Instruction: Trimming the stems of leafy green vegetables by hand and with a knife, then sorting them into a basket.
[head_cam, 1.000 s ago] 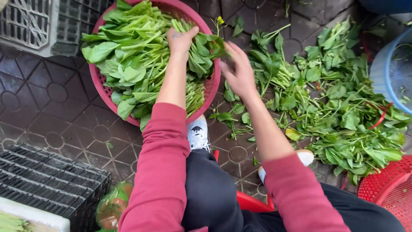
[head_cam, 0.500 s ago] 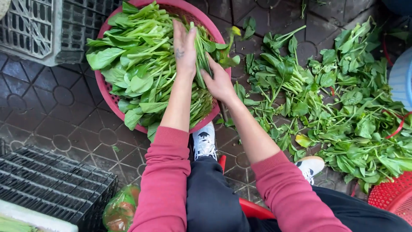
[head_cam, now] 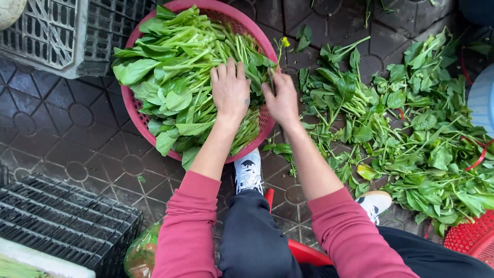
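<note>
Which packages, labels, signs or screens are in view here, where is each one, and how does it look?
Plastic bag: bottom edge, beside the black crate; clear, crumpled, with green and orange contents.
Labels, signs, screens: none visible.
Both hands, left hand and right hand, rest on the greens in the pink basket, not on any package.

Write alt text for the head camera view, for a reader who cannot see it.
Seen from above, a person in red sleeves presses the left hand flat on leafy greens piled in a pink basket, with the right hand at the basket's right edge. More loose greens lie on the dark tiled floor to the right, and a black crate sits at lower left.
</note>
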